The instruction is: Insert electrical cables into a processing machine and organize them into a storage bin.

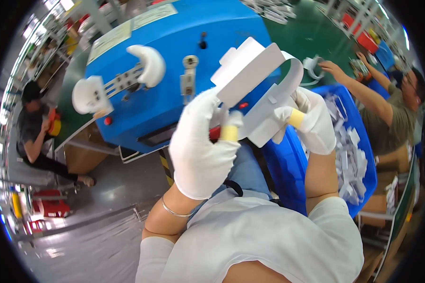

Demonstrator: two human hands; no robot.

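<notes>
Above and right of frame centre, a bent white strip [249, 75] sits between gloved hands: left hand [205, 141] half curled, gripping its left edge; right hand [311, 122] closed, pinching its lower end (yellow bands [229, 133] on both gloves). Blue machine [172, 61] upper left; blue bin [369, 162] with white pieces [349, 162] right.

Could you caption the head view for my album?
Gloved left hand and right hand hold a curved white band before a blue machine.
</notes>
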